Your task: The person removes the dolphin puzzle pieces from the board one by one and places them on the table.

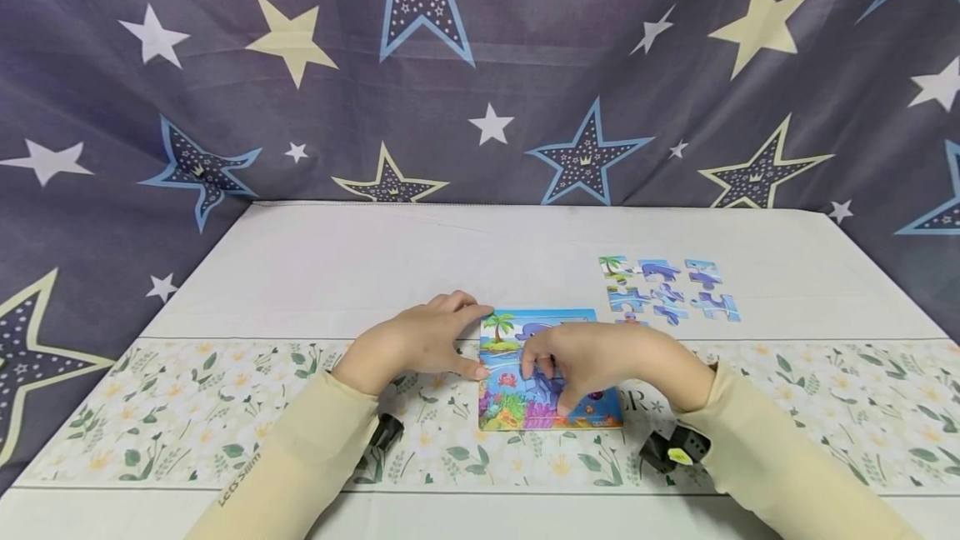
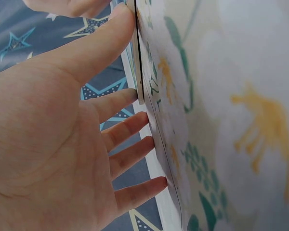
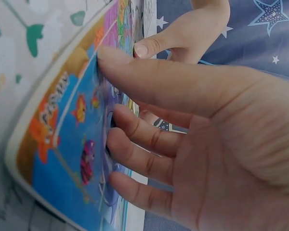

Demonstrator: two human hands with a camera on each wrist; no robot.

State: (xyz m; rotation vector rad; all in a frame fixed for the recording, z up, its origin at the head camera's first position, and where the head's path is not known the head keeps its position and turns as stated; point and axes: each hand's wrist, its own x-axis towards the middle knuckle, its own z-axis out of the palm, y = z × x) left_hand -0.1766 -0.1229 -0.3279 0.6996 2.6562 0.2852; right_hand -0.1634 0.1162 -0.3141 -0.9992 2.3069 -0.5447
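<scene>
A jigsaw puzzle board (image 1: pixel 498 411) lies flat on the table, printed with a sea scene: palm tree, dolphin, crab and coral. At its left edge is my left hand (image 1: pixel 423 340), thumb and forefinger spread against the side and upper corner. In the left wrist view, the fingers (image 2: pixel 127 127) reach out straight with gaps between them. My right hand (image 1: pixel 592 357) bends over the board's middle and right part. The right wrist view shows its thumb and fingertips (image 3: pixel 120 139) touching the printed surface, apart from one another, with no piece visible between them.
Several loose puzzle pieces (image 1: pixel 660 271) lie in rows on the white table at the back right, one partly behind my right hand. A flowered strip (image 1: pixel 262 407) runs across the table. Behind hangs a dark curtain (image 1: pixel 480 82) with stars.
</scene>
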